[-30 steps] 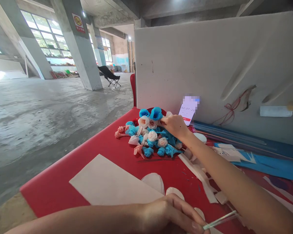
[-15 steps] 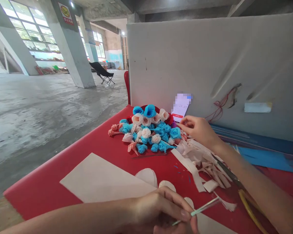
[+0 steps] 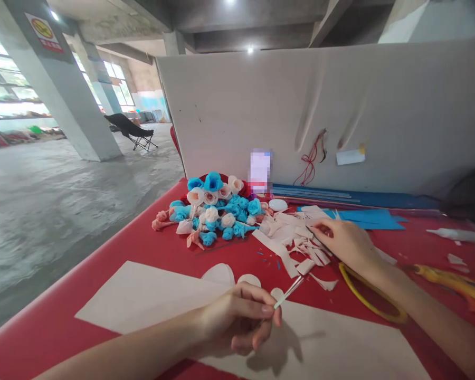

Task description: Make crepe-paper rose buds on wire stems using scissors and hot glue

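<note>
My left hand (image 3: 241,315) pinched a slim pale piece (image 3: 286,294) just before the paper scraps (image 3: 279,228); at their right edge, I couldn't tell whether my right hand (image 3: 350,244) pinched anything.

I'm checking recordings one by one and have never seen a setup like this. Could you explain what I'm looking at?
There is no machine: these are a person's bare hands, seen from a camera worn on the head. The left hand pinches some thin pale strips. The right hand is by pale scraps and yellow-handled scissors; its grip is unclear. On the red table also lie blue, white and pink flowers and a pale sheet.
</note>
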Tool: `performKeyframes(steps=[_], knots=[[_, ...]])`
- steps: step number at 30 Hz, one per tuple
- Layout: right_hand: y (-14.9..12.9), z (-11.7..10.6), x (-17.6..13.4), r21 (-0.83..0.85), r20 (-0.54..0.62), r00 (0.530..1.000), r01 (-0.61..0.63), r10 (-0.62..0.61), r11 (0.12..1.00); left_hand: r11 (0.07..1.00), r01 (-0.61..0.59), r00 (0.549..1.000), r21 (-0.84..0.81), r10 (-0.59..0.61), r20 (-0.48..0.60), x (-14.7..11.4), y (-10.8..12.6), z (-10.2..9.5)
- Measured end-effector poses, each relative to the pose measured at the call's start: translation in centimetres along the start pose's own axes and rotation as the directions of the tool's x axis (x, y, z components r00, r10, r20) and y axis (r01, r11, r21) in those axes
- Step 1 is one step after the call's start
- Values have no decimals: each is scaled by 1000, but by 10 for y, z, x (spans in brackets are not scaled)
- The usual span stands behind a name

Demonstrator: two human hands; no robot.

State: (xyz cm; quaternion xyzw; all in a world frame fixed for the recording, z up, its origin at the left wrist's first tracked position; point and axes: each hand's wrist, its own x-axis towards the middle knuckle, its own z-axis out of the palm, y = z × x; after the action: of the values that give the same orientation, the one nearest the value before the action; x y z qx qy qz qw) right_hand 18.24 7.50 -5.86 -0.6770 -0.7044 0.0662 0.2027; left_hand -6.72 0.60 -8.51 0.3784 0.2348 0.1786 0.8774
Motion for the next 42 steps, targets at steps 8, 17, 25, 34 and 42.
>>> performKeyframes(steps=[8,17,25,34,42], knots=[[-47,31,-73,502,60,970,174,-235,847,885,-62,973,461,157,-170,-6,26,10],[-52,68,-105,451,-37,899,405,-437,795,28,157,747,987,651,-137,-13,66,-39],[-51,67,-107,375,-90,854,506,-513,777,-414,353,733,839,679,26,-5,53,-55],[-52,65,-105,367,-117,845,526,-522,768,-483,376,774,791,633,19,-13,70,-48],[-53,65,-105,366,-136,848,524,-513,769,-511,412,807,754,588,-43,-11,59,-50]])
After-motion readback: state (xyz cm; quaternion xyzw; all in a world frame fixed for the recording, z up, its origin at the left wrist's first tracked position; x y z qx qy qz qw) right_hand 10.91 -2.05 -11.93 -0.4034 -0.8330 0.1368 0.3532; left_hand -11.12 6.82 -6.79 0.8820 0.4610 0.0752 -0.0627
